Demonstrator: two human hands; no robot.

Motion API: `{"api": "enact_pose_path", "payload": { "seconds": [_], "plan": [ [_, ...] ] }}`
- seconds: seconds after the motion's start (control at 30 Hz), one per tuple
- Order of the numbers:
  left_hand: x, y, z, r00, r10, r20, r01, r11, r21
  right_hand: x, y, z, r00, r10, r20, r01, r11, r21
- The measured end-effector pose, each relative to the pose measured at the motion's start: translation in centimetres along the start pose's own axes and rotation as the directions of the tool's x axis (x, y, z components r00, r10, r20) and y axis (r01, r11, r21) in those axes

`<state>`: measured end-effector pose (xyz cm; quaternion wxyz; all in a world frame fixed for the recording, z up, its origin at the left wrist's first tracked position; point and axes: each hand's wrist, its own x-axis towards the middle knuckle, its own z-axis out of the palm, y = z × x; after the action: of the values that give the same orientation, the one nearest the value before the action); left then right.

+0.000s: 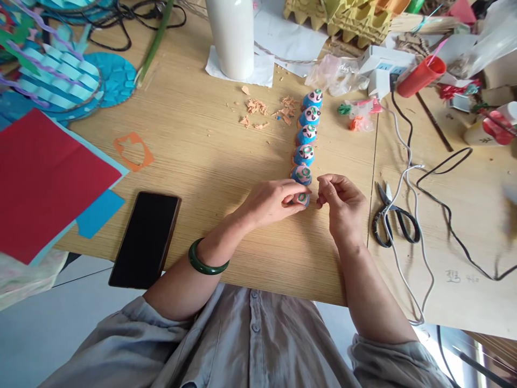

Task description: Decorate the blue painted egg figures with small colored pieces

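A row of blue-painted domes (305, 136), which look like egg-carton cups, runs away from me across the wooden table. Pink tops, green rings and small dark marks decorate them. My left hand (269, 203), wearing a dark green bangle, has its thumb and fingers closed around the nearest dome (301, 199). Just to the right, apart from that dome, my right hand (341, 202) is raised with thumb and fingertips pinched together. Whatever those fingertips may hold is too small to make out.
Scissors (396, 218) lie under a white cable (418, 237) at right. A phone (145, 240) and red paper (52, 183) are at left. Behind stand a white cylinder (232, 40) and yellow egg tray (339, 19). Pencil shavings (257, 106) lie left of the domes.
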<state>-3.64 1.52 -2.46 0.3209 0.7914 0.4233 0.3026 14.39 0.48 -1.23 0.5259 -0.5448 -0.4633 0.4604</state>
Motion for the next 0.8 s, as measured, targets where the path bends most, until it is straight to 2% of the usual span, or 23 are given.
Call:
{"api": "enact_pose_path", "payload": {
  "seconds": [0.1,0.2,0.43,0.6,0.8],
  "plan": [
    [-0.07,-0.02,-0.09,1.0,0.006,-0.024,-0.006,1.0,-0.002,-0.05,0.06,-0.04,1.0,0.015,0.007,-0.015,1.0,-0.022],
    [-0.11,0.03,-0.03,0.998,0.007,-0.055,-0.012,0.996,-0.084,-0.2,-0.05,-0.03,0.999,0.038,0.024,-0.037,0.999,-0.039],
    [0.04,0.22,0.04,0.97,-0.056,-0.238,-0.016,0.957,-0.289,-0.27,-0.07,-0.05,0.999,0.039,0.008,-0.039,0.999,-0.02],
    [0.09,0.58,0.17,0.963,-0.139,-0.232,0.041,0.923,-0.383,-0.43,0.32,-0.14,0.996,0.041,0.073,-0.038,0.999,-0.035],
    [0.13,0.76,0.44,0.965,-0.077,-0.252,-0.025,0.925,-0.379,-0.8,-0.02,0.23,0.991,0.029,0.128,-0.021,0.998,-0.066]
  ]
}}
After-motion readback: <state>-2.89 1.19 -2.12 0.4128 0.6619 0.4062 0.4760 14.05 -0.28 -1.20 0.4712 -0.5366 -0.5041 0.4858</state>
